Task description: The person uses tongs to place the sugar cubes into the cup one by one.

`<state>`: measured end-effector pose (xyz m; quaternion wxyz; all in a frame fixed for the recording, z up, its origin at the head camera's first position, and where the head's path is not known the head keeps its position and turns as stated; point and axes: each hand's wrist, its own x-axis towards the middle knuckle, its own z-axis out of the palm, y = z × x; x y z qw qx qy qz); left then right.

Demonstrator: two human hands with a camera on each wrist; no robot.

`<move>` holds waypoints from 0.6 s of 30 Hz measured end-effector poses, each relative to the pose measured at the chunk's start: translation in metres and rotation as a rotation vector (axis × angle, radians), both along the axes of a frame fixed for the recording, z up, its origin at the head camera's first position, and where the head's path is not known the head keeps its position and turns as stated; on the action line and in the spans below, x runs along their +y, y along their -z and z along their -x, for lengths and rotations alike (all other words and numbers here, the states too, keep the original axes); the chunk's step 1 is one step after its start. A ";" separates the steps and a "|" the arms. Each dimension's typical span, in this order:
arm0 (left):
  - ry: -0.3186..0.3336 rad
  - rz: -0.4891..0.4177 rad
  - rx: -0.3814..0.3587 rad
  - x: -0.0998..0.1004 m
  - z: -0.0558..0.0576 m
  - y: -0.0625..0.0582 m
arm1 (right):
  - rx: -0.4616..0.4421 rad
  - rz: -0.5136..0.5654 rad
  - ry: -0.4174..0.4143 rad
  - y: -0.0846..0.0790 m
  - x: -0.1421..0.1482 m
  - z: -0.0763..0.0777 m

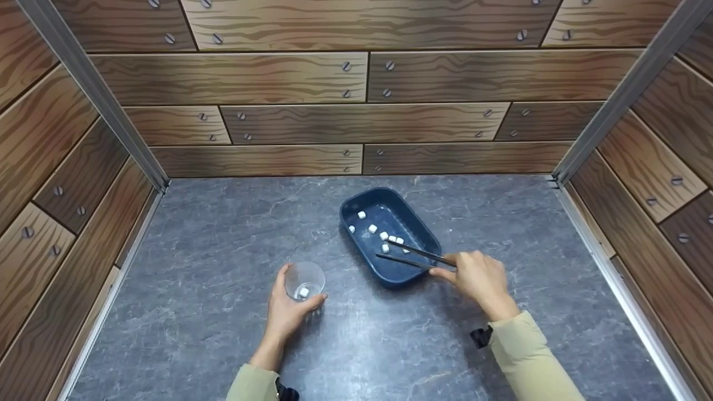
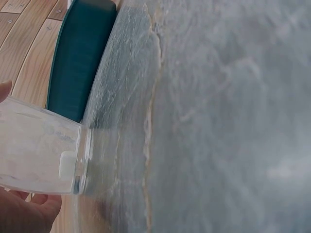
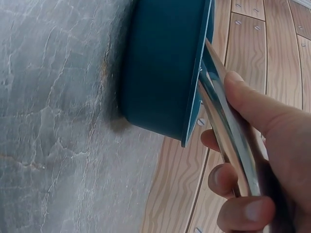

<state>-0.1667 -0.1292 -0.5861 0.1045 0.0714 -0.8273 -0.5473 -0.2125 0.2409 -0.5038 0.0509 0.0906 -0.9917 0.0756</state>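
My left hand (image 1: pixel 285 312) holds a clear cup (image 1: pixel 315 274), thumb on one side and fingers on the other. One white cube (image 2: pixel 67 165) lies at the bottom of the cup, also visible in the left wrist view. To the right is a dark blue tray (image 1: pixel 405 218) with several white cubes (image 1: pixel 372 229) scattered in it. In my right hand (image 1: pixel 479 281) are metal tongs (image 1: pixel 419 252), gripped between thumb and curled fingers. They reach over the tray's near right rim, tips apart close to the cluster of cubes. In the right wrist view the tray wall hides the tips.
The grey marbled tabletop (image 1: pixel 206 250) lies under the tray and cup. Wood-plank patterned panels (image 1: pixel 289 78) stand at the back and both sides, with metal corner posts (image 1: pixel 106 100) between them.
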 end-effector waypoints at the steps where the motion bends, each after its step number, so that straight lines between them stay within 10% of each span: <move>1: -0.002 0.001 -0.001 0.000 0.000 0.000 | -0.005 -0.004 0.000 0.000 0.000 0.001; 18: -0.009 -0.004 -0.014 0.001 0.000 0.000 | -0.082 -0.056 -0.002 -0.006 -0.001 0.013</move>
